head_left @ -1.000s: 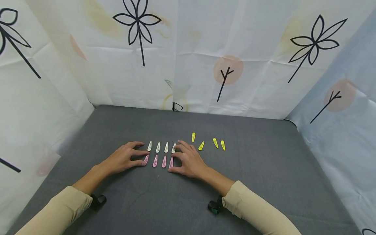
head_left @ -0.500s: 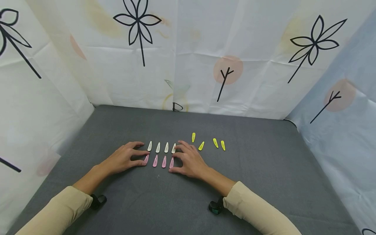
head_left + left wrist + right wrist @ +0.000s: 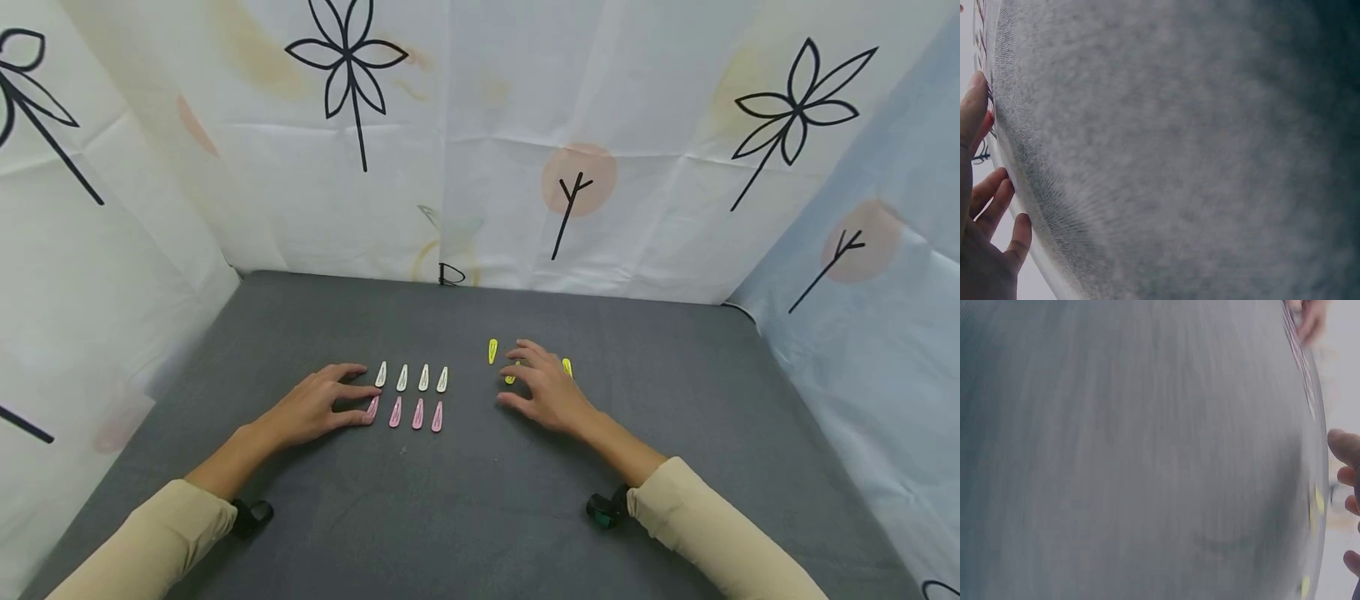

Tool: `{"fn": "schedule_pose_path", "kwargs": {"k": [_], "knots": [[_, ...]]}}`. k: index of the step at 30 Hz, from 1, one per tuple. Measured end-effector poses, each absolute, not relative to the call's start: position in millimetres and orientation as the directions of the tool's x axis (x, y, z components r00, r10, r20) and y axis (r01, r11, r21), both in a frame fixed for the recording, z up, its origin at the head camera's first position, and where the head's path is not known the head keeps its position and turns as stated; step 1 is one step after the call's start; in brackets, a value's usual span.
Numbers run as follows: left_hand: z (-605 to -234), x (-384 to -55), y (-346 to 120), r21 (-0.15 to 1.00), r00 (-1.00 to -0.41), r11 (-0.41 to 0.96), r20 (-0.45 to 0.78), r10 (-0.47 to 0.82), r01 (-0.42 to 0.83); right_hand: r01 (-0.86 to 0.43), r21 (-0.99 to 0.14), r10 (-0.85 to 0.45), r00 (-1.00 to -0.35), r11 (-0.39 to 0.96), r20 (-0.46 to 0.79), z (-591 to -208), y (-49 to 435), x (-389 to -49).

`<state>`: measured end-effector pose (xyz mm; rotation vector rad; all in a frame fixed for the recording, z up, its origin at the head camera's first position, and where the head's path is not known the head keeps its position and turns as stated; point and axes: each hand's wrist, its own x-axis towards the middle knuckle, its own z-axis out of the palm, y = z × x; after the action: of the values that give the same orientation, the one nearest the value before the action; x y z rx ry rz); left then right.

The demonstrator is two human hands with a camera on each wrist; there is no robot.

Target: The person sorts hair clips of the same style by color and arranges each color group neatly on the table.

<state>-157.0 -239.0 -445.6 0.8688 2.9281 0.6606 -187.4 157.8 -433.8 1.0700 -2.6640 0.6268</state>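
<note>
My left hand (image 3: 315, 404) stays at the left end of two rows of hair clips. Its thumb and index finger touch the two ends of the leftmost pink hair clip (image 3: 371, 408), which lies tilted on the table. Above the pink row runs a row of white hair clips (image 3: 402, 378). To the right, my right hand (image 3: 551, 390) hovers over the yellow hair clips with its fingers spread and nothing seen in them. One yellow clip (image 3: 492, 351) lies left of the fingertips; another yellow clip (image 3: 511, 378) is partly covered by them.
Everything lies on a dark grey cloth-covered table (image 3: 420, 517). A further yellow clip (image 3: 567, 367) shows behind the right hand. White printed curtains (image 3: 495, 208) close off the back and both sides. Dark straps with small devices (image 3: 603, 510) sit at the wrists.
My right hand has left the rightmost pink and white clips and moved right, over the yellow ones, hiding one of them. The left hand has stayed in place.
</note>
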Motion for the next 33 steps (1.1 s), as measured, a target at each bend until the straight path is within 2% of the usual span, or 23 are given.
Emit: {"fn": "schedule_pose_path", "kwargs": {"k": [4,11,20,33], "knots": [[-446.3,-156.8,-240.2,0.403,-0.847,0.756,0.108,0.521,0.516,-0.652,-0.309,-0.562,-0.756,0.692,0.334,-433.6,188.5,-198.1],[-447.3,-157.3,-241.8,0.4,-0.848,0.759,0.107,0.519,0.514,-0.61,-0.292,-0.508,-0.784,0.737,0.357,-440.4,222.8,-212.4],[-449.1,-158.1,-241.2,0.398,-0.852,0.765,0.096,0.515,0.507,-0.557,-0.307,-0.491,-0.829,0.772,0.268,-440.0,234.3,-213.5],[-448.5,-156.6,-240.4,0.405,-0.855,0.764,0.096,0.51,0.502,-0.53,-0.304,-0.477,-0.847,0.792,0.234,-441.9,242.1,-210.2]]}}
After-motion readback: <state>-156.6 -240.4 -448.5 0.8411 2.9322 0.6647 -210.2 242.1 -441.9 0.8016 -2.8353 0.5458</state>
